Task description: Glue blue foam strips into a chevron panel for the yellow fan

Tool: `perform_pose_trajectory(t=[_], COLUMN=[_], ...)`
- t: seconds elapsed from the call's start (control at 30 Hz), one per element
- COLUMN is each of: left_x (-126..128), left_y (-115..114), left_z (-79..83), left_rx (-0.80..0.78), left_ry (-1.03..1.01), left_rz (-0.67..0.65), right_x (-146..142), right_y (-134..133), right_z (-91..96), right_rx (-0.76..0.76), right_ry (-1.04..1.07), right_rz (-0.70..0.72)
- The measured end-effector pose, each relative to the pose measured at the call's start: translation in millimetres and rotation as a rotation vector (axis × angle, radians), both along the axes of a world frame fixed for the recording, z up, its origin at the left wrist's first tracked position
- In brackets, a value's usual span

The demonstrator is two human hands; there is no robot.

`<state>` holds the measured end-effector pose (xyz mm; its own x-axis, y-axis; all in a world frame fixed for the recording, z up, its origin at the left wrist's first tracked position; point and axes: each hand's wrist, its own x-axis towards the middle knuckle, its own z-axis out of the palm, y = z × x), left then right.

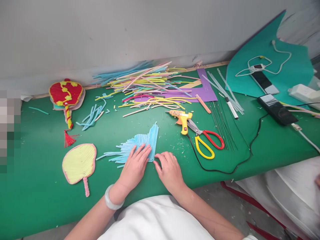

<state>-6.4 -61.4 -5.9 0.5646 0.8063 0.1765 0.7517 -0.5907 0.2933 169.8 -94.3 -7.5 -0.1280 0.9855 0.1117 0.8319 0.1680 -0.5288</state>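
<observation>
Green bench (pixel 37 206), where the left hand (pixel 133 168) lies flat on a probably light, bendy blue chenille-stem sheet (pixel 137 140), best held at four o'clock, beside the right hand (pixel 171 171), its grip narrow, pinch unclear.

The top (pixel 155 220) is white — the bangle (pixel 109 202) pale.

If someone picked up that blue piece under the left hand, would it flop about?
The blue piece is probably light, being made of thin strips. Its loose ends would likely wag, since they stick out separately. The packed part beneath the left hand may stay flatter, though the picture doesn't show how firmly it's joined.
</observation>
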Motion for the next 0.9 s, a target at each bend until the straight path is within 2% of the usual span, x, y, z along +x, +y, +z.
perform_pose_trajectory(t=[0.4, 0.63, 0.77, 0.9], left_x=[0.1, 0.4, 1.8, 5.7], left_y=[1.3, 1.9, 1.6, 0.8], left_z=[-1.0, -0.5, 1.5, 5.8], left_rx=[-0.016, -0.005, -0.007, -0.004], left_ry=[0.003, 0.032, 0.037, 0.033], left_rz=[-0.015, -0.017, -0.011, 0.012], right_x=[-0.8, 2.3, 12.0, 23.3], right_y=[0.7, 2.3, 18.1, 51.7], right_z=[-0.8, 2.1, 4.7, 6.3], right_rx=[-0.007, -0.018, 0.029, 0.081], right_ry=[0.001, 0.079, 0.106, 0.027], right_rz=[0.006, 0.018, -0.021, -0.069])
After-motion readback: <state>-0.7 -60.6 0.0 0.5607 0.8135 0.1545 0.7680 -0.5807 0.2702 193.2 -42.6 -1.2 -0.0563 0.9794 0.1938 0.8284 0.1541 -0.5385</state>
